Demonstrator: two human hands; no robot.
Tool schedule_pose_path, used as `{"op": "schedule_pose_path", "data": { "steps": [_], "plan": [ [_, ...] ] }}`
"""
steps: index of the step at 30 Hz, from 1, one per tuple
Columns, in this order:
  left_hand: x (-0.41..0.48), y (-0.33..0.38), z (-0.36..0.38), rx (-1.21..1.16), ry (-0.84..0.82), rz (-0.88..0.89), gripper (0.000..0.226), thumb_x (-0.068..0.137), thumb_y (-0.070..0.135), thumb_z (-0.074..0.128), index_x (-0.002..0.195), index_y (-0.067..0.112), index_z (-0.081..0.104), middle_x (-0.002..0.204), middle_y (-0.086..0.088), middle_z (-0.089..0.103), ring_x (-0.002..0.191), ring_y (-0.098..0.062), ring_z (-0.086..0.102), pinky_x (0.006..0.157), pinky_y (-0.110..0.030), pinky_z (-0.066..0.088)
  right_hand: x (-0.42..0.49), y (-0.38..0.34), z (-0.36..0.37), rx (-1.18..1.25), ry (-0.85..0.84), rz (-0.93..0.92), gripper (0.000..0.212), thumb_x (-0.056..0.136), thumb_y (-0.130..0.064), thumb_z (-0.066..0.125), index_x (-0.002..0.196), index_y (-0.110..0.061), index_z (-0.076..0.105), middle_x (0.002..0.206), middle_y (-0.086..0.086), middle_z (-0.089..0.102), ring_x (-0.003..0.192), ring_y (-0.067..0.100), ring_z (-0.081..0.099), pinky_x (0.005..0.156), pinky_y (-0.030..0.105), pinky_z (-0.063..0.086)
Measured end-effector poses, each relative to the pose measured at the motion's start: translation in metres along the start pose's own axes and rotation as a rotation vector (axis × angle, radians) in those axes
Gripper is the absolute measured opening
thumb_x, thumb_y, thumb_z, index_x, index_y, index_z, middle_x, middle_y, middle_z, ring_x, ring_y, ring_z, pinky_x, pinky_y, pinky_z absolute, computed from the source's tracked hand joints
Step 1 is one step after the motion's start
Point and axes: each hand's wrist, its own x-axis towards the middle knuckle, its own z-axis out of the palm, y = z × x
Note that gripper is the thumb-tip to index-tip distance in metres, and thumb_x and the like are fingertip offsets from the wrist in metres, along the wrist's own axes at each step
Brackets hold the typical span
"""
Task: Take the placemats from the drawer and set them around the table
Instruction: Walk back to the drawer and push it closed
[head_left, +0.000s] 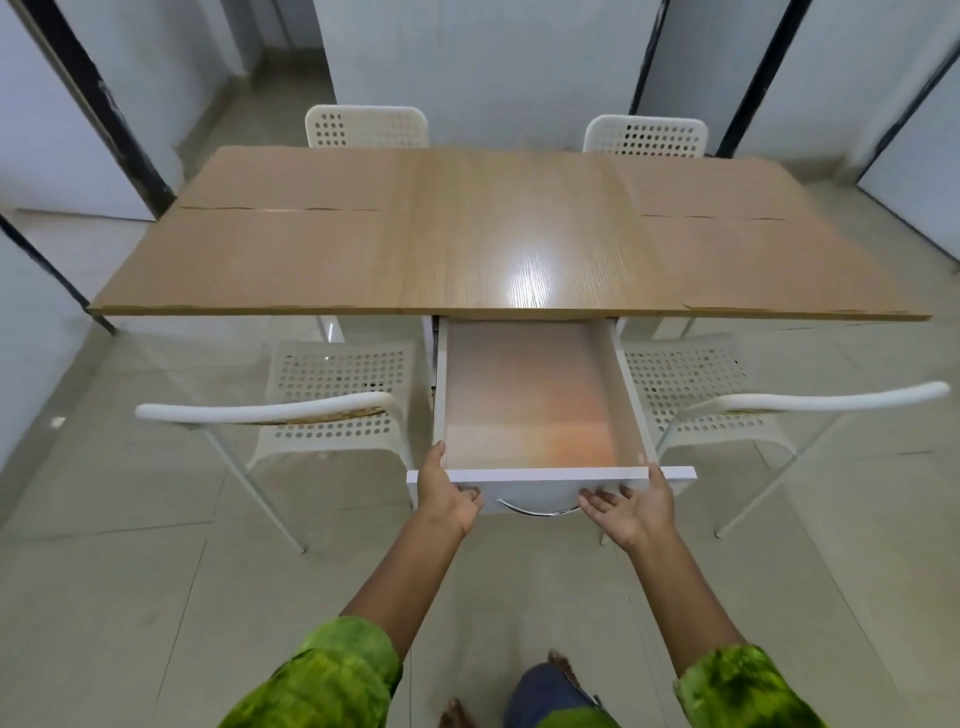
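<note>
The white drawer (631, 395) stands pulled out from under the wooden table (514, 234), and only its bare brownish bottom shows inside. My left hand (448, 496) grips the left end of the drawer front (530, 475), thumb over the top edge and fingers curled on the face. My right hand (635, 506) presses the front's right part with straight, spread fingers beside the chrome handle (535, 511). Two tan placemats lie on the table's left part, a far one (291, 176) and a near one (260, 254). Two more lie on the right, far (711, 187) and near (769, 260).
White perforated chairs stand at the near left (332, 395) and near right (696, 389) of the drawer, and two more at the far side (366, 127) (644, 136). Tiled floor lies around me; my feet show at the bottom edge.
</note>
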Motion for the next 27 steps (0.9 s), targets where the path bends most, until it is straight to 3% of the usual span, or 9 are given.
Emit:
{"op": "schedule_pose_path", "data": {
  "steps": [13,20,27],
  "plan": [
    [0.052,0.042,0.074,0.058,0.051,0.125,0.059,0.096,0.035,0.042,0.148,0.013,0.023,0.157,-0.011,0.019,0.141,-0.032,0.027,0.114,-0.046,0.024,0.063,-0.042,0.071,0.021,-0.042,0.003,0.073,0.092,-0.055,0.034,0.147,-0.009,0.017,0.151,0.022,0.025,0.134,0.039,0.036,0.107,0.049,0.031],
    [0.089,0.066,0.117,0.092,0.089,0.158,0.063,0.097,0.036,0.039,0.149,0.007,0.017,0.158,-0.01,0.017,0.142,-0.033,0.025,0.112,-0.046,0.026,0.107,-0.076,0.114,-0.015,-0.077,0.042,0.073,0.093,-0.053,0.033,0.147,-0.007,0.018,0.153,0.018,0.025,0.138,0.034,0.033,0.109,0.05,0.028],
    [0.113,0.084,0.152,0.09,0.029,0.186,0.061,0.098,0.038,0.037,0.15,0.013,0.016,0.158,-0.011,0.017,0.144,-0.033,0.02,0.114,-0.049,0.022,0.14,-0.1,0.147,-0.03,-0.125,0.074,0.073,0.093,-0.055,0.033,0.147,-0.008,0.019,0.153,0.018,0.025,0.139,0.034,0.03,0.111,0.049,0.026]
  ]
}}
